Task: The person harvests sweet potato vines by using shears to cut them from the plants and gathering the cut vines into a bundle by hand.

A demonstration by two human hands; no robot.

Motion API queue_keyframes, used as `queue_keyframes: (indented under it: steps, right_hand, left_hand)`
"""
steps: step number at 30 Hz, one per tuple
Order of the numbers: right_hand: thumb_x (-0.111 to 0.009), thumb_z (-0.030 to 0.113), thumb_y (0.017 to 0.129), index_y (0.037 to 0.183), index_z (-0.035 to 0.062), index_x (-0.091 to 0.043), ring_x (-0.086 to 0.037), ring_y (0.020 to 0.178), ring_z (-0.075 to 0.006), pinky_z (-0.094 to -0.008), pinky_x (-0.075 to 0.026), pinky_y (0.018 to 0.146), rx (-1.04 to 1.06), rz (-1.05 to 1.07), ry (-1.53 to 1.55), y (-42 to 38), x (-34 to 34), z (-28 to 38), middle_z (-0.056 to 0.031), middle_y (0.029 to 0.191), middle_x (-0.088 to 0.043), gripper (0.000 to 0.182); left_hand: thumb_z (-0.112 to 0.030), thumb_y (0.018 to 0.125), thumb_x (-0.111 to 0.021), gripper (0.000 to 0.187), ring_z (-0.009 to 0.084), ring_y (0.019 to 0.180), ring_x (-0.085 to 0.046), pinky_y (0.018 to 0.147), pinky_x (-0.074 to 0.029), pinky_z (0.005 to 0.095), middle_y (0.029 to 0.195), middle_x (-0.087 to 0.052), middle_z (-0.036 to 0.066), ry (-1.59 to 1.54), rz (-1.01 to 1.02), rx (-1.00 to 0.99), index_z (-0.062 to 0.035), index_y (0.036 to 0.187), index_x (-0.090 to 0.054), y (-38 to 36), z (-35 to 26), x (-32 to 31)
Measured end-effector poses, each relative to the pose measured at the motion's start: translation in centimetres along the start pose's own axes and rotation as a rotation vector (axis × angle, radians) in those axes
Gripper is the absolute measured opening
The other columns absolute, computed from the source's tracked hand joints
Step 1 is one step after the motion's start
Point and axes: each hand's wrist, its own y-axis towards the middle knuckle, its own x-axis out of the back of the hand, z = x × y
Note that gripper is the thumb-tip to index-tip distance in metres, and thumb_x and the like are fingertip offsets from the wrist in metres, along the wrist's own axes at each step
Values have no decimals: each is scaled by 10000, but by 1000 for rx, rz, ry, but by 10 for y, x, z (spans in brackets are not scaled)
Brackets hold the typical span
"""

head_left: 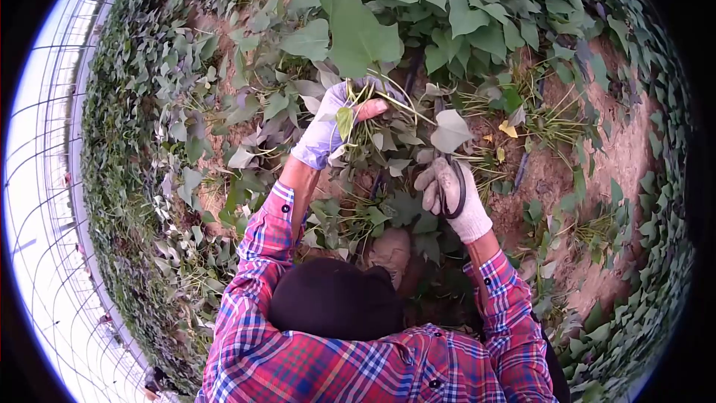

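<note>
- Down among the vines, two gloved hands show, both belonging to the person in the red and blue plaid shirt; one dark curved tool and one bunch of stems are in them.
- Left hand, in a pale glove, is closed around a bunch of green stems, with one big heart-shaped leaf rising just above the fist.
- Right hand, in a whitish glove, is curled shut on a dark curved tool; which kind of tool cannot be told.
- Stems hang between the two hands, nearer the left one, over a tangle of leaves.
- Leafy vines cover most of the ground all around.
- Bare reddish soil lies to the right, with cut stalks scattered on it.
- A dark rounded shape sits low between the sleeves, hiding the ground there.
- White greenhouse framing curves along the left edge.
</note>
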Motion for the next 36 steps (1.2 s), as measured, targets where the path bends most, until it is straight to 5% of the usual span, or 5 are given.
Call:
queue_keyframes:
  steps: [3,13,24,29,36]
  right_hand:
    - [-650,215,876,1087,1,-527,-563,498,-115,-214,-415,426,152,-55,163,15,-12,8,-68,765,-623,325]
    - [-614,258,897,1072,28,-578,-528,447,-88,-218,-399,398,181,-149,-103,63,-23,22,-23,669,-579,291]
    - [-627,289,879,1045,-8,-584,-537,450,-94,-235,-427,418,172,-87,-101,74,-32,-3,-45,694,-604,343]
    - [-611,183,887,1068,13,-585,-537,444,-112,-230,-424,410,-45,13,357,73,-34,-5,-57,730,-629,249]
    - [-604,300,899,962,6,-598,-563,485,-83,-198,-402,417,95,-13,-114,64,-36,-7,-30,677,-604,301]
  left_hand:
    - [-89,817,-714,196,88,845,-604,766,-491,235,915,-663,16,-72,24,34,-56,992,-634,0,4,-6]
    - [-88,738,-755,524,151,1134,-520,981,-390,304,1254,-577,63,-61,169,-18,-45,1231,-585,-6,-2,-15]
    - [-98,749,-726,447,195,1197,-499,1019,-382,339,1344,-508,95,-14,247,5,-46,1179,-618,-3,15,-4]
    - [-108,817,-697,285,120,974,-602,855,-482,270,1180,-624,63,-37,126,91,-24,1085,-649,-8,20,-1]
    - [-165,858,-689,155,34,710,-565,617,-444,201,796,-639,-44,2,-80,92,-66,976,-669,-21,22,13]
